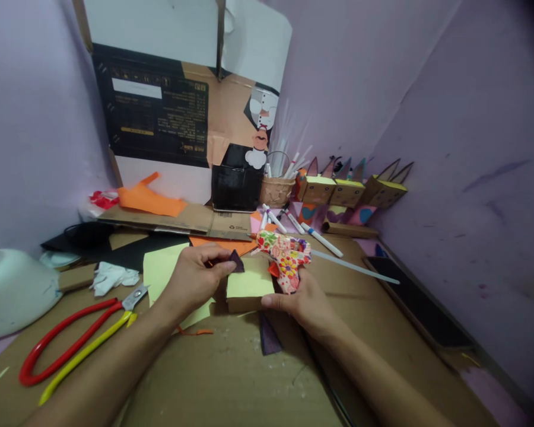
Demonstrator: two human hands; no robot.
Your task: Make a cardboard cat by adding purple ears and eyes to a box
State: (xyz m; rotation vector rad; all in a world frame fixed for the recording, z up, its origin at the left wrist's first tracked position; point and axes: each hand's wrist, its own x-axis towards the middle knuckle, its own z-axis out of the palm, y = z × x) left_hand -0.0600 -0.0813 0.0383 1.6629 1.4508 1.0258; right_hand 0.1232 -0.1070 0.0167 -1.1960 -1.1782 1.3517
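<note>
My left hand pinches a small dark purple triangular piece at the far left corner of a small cardboard box. The top of this box is covered in pale yellow paper. My right hand is closed around the handle of a flower-patterned glue gun, its nozzle pointing left. The right thumb rests against the box's right side. From the gun's back a long translucent glue stick sticks out. A second dark purple piece lies on the cardboard in front of the box.
Red-and-yellow-handled scissors lie at left, near a crumpled tissue and a white bowl-like object. Yellow paper lies beside the box. Behind are markers, a basket and several eared cardboard figures. A black cord runs toward me.
</note>
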